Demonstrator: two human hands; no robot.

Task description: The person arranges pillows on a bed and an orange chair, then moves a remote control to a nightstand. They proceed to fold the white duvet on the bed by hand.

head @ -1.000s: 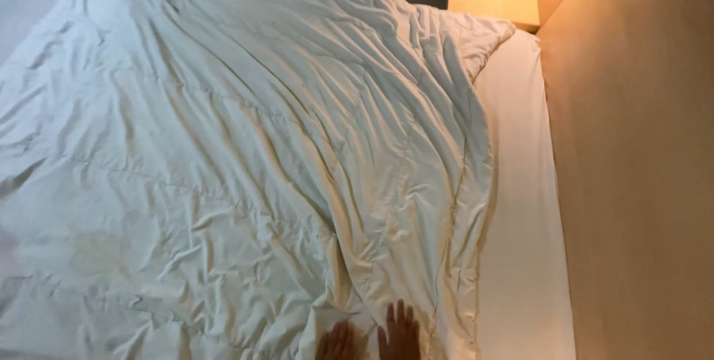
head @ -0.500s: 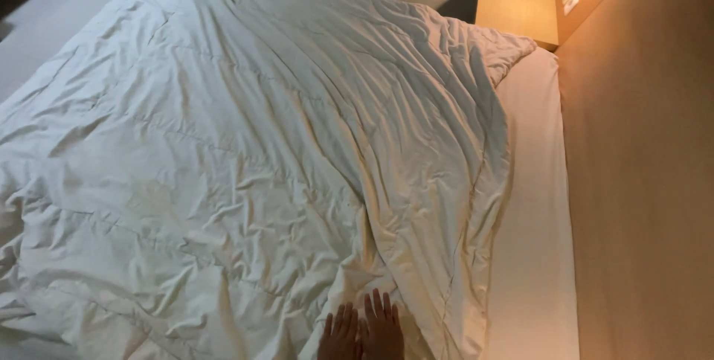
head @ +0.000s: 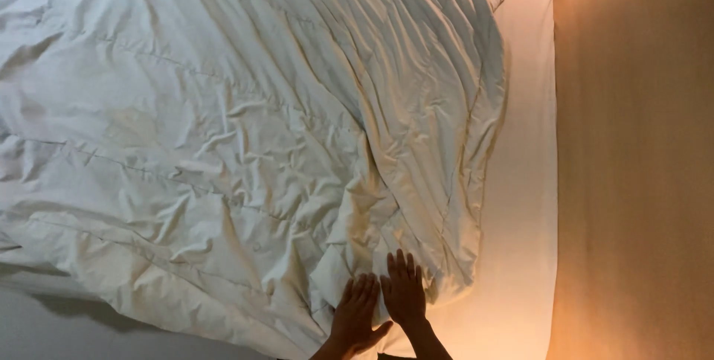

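- Hands lie side by side at the lower middle of the frame: the left hand (head: 355, 315) and the right hand (head: 404, 291) are both flat, palms down, fingers stretched and a little apart. They pinch nothing; they only press on the cloth.
- Both hands rest on the near edge of the white duvet (head: 245, 129), which fills the left and middle of the frame.
- The duvet is already laid out over most of the bed, so the big part of the spreading seems done.
- Much is left, I judge: the cloth has many wrinkles, and a long fold runs from the upper middle down to the hands.
- The right border of the duvet hangs crooked and does not reach the bed's side. A bare strip of the white sheet (head: 529, 181) stays uncovered along the right.
- At the lower left, the duvet's edge hangs over the bed and throws a shadow on the grey floor (head: 82, 334).
- A wooden wall panel (head: 636, 159) stands just beside the sheet at the right of the frame.
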